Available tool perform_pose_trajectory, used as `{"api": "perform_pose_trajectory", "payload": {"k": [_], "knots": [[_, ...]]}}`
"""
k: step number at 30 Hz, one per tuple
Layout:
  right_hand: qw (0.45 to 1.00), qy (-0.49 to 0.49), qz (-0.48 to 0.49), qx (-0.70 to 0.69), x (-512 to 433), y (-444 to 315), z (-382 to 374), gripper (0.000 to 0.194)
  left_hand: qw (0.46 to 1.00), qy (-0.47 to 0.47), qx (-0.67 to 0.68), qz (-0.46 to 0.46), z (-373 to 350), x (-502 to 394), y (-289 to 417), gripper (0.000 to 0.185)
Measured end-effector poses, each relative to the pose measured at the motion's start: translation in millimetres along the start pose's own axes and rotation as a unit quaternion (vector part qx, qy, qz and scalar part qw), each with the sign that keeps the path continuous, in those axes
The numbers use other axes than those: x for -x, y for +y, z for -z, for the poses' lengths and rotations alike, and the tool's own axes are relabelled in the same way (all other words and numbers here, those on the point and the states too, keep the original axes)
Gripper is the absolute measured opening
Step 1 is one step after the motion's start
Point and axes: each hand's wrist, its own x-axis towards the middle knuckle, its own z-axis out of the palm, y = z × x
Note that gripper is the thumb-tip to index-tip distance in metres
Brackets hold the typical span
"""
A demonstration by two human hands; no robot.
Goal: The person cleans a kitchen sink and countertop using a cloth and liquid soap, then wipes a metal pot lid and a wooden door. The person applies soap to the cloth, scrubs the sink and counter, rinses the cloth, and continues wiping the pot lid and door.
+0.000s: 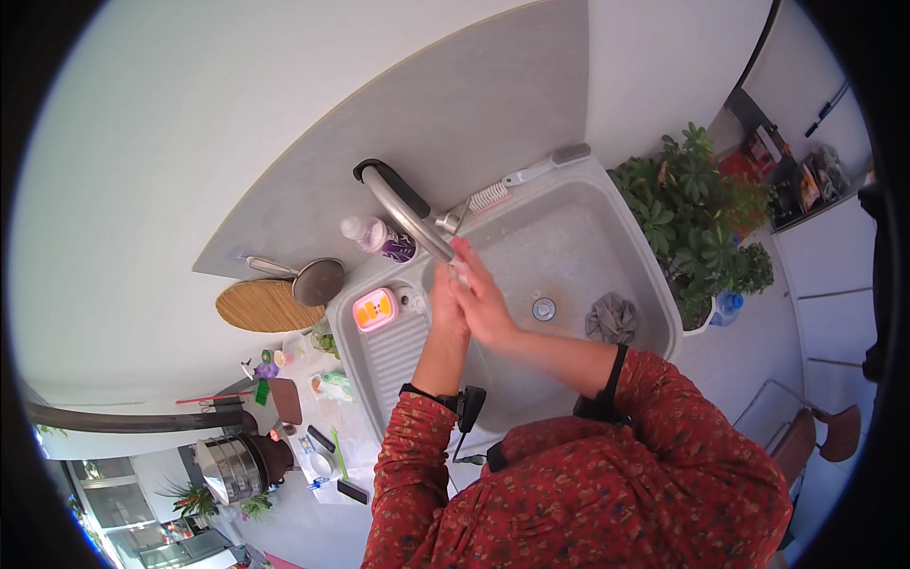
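My left hand (pixel 446 306) and my right hand (pixel 485 302) are pressed together under the spout of a curved metal faucet (pixel 409 213). Water appears to run over the fingers. No object shows in either hand. The right hand lies flat with straight fingers and covers part of the left, whose fingers are largely hidden. Below them is a grey sink basin (pixel 569 235) with a metal drain (pixel 544 309). A crumpled grey cloth (pixel 611 318) lies in the basin, right of the drain.
A pink-rimmed box (pixel 375 310) sits by the ribbed drainboard (pixel 389 355). Behind it stands a purple-labelled bottle (pixel 380 238). Two brushes, one grey (pixel 547 165) and one pink-and-white (pixel 489 198), rest on the back ledge. A strainer (pixel 318 282) hangs left; a leafy plant (pixel 693 227) stands right.
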Motion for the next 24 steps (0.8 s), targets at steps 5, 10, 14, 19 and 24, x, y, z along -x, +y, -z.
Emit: {"api": "perform_pose_trajectory", "payload": {"k": [5, 10, 14, 19, 24], "knots": [[0.937, 0.003, -0.209, -0.280, -1.7, -12.1, 8.4, 0.058, 0.995, 0.026, -0.025, 0.095, -5.4, 11.5, 0.0, 0.044], [0.979, -0.026, -0.129, -0.156, 3.2, -26.3, 8.0, 0.055, 0.997, 0.025, -0.053, 0.056, -2.6, 3.9, 8.3, 0.047], [0.975, -0.048, -0.175, -0.127, -3.3, -31.4, 8.3, 0.054, 0.993, 0.033, -0.040, 0.102, -2.6, 6.5, 7.3, 0.051], [0.949, 0.028, -0.174, -0.261, -5.0, -31.2, 0.8, 0.053, 0.996, -0.016, 0.021, 0.090, -10.1, 8.7, 17.6, 0.044], [0.983, -0.027, -0.097, -0.153, 3.4, -32.1, -1.6, 0.056, 0.997, 0.026, -0.003, 0.072, -7.6, 10.2, 16.2, 0.044]]}}
